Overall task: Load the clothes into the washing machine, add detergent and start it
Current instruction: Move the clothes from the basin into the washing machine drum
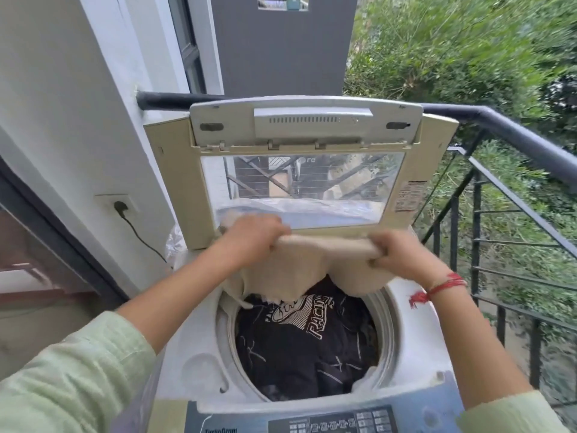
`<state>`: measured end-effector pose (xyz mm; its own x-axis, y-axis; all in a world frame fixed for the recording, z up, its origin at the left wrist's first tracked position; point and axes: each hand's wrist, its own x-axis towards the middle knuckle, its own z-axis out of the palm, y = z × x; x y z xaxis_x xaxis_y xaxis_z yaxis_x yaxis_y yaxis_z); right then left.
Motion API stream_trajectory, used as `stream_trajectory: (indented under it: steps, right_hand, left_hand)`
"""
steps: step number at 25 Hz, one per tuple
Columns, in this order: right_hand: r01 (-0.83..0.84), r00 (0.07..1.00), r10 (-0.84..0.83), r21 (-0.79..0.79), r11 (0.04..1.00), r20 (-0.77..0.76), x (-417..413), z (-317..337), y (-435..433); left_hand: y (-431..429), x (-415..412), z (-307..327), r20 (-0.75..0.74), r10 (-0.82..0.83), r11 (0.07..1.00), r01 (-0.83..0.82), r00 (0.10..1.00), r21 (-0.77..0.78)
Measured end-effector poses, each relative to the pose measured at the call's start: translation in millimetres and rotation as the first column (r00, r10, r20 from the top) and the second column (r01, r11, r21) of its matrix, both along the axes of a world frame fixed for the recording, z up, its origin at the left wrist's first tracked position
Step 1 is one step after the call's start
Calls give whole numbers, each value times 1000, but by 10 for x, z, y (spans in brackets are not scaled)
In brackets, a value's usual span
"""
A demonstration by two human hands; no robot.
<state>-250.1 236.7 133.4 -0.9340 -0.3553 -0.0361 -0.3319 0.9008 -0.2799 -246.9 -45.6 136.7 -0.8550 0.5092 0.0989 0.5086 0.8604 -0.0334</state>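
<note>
A top-loading washing machine (199, 364) stands in front of me with its folding lid (306, 157) raised upright. Its round drum holds a black T-shirt with a white racing print (299, 348). Above the drum's far rim I hold a beige garment (299, 270) stretched between both hands. My left hand (253, 239) grips its left end. Its right end is gripped by my right hand (396, 251), whose wrist bears a red thread. The cloth hangs down over the far part of the opening. The control panel (337, 421) runs along the near edge.
A white wall at the left carries a socket with a black plug and cable (120, 207). A dark metal railing (518, 139) borders the balcony at the right, with green bushes beyond. A grey panel (281, 45) rises behind the machine.
</note>
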Motion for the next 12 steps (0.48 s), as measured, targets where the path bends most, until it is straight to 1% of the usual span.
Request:
stream_trajectory:
  steps: [1, 2, 3, 4, 5, 7, 8, 9, 10, 11, 12]
  right_hand:
    - [-73, 969, 31, 166, 983, 245, 91, -183, -2]
    - [-164, 903, 28, 283, 945, 429, 206, -382, -35]
    - [-252, 834, 27, 336, 908, 551, 327, -591, -87]
    - [-323, 778, 32, 356, 877, 628, 436, -759, -151]
    - [-381, 728, 39, 356, 853, 685, 516, -896, -212]
    - [-431, 619, 14, 325, 842, 785, 587, -1038, -330]
    - [-407, 557, -23, 297, 864, 830, 580, -1088, -376]
    - [-354, 514, -57, 273, 895, 856, 562, -1132, -414]
    - [-293, 535, -69, 262, 920, 842, 525, -1196, -445]
    - [-245, 625, -65, 275, 930, 778, 468, -1279, -476]
    - [-201, 750, -57, 309, 929, 659, 417, -1361, -508]
  left_hand:
    - [31, 148, -176, 270, 16, 996, 9, 963, -92]
    - [62, 299, -392, 506, 57, 985, 34, 861, -169]
    - [95, 435, -614, 679, 114, 975, 51, 726, -218]
    - [123, 529, -848, 786, 178, 963, 58, 592, -262]
    - [146, 599, -1046, 846, 234, 949, 78, 480, -307]
    - [179, 666, -1326, 889, 317, 915, 141, 331, -379]
    - [203, 673, -1406, 905, 334, 911, 157, 263, -381]
    - [229, 662, -1454, 929, 324, 928, 131, 179, -349]
    - [253, 629, -1488, 954, 279, 957, 51, 112, -286]
    - [273, 575, -1514, 970, 208, 977, -73, 127, -200]
    - [281, 499, -1537, 957, 159, 975, -189, 243, -114]
